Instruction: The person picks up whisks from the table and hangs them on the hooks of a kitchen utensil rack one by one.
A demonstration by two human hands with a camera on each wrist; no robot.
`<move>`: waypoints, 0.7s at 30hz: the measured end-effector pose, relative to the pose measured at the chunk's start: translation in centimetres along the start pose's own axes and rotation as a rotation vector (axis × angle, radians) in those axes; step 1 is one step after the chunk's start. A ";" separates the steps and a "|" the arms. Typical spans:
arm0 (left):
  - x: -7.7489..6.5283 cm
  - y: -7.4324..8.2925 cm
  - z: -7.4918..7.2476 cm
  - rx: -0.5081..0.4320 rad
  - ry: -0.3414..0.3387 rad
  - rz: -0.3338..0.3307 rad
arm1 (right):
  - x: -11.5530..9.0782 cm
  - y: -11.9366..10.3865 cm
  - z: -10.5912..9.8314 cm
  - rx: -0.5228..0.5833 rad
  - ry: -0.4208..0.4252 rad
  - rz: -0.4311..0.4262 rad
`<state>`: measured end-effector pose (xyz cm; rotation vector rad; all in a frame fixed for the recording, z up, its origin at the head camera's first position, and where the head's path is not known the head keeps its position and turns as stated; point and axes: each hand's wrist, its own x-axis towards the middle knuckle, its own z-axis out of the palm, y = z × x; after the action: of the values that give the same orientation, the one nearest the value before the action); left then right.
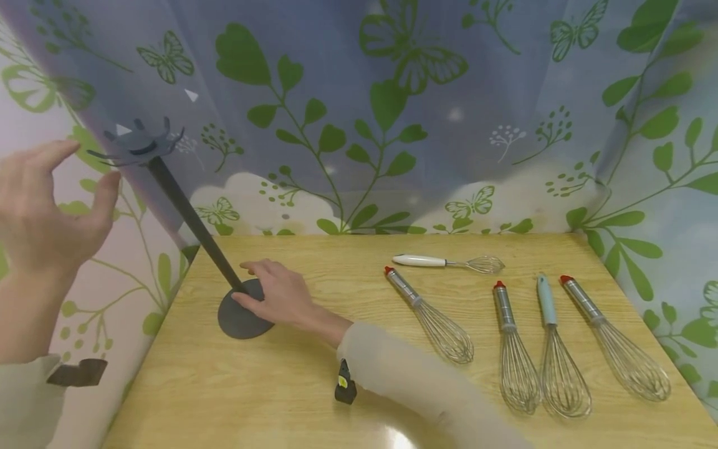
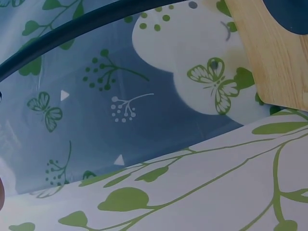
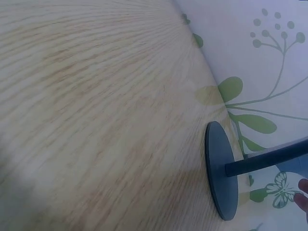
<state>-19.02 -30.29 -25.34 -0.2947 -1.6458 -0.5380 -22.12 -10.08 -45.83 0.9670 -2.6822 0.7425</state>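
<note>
A dark stand (image 1: pixel 191 215) with a round base (image 1: pixel 232 319) and a ring of curved hooks (image 1: pixel 140 146) on top stands at the table's left side. My left hand (image 1: pixel 53 209) is raised beside the hooks, thumb and fingers spread apart, holding nothing. Low down by the pole, my right hand (image 1: pixel 283 293) reaches over the base with thumb and index finger parted. In the right wrist view, fingertips (image 3: pixel 302 195) show at the edge, close to the pole (image 3: pixel 269 159). The left wrist view has the pole (image 2: pixel 72 31) crossing its top.
Several whisks lie on the right of the wooden table (image 1: pixel 185 386): a small white-handled whisk (image 1: pixel 421 260) at the back, a light-blue-handled whisk (image 1: pixel 546 302), and metal ones with red tips, such as the leftmost whisk (image 1: pixel 443 327). Leaf-patterned curtains (image 1: pixel 348 125) surround the table.
</note>
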 end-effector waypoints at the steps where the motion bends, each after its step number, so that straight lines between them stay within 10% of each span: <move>1: 0.1 0.0 0.0 0.002 -0.001 0.008 | 0.3 -0.2 0.2 -0.016 -0.005 -0.004; 21: 0.4 -0.2 1.2 0.054 0.008 0.127 | 2.7 -1.2 1.8 -0.155 -0.013 -0.006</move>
<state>-20.19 -29.94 -25.06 -0.3539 -1.6195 -0.3980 -23.46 -13.27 -46.01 0.9441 -2.6992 0.5191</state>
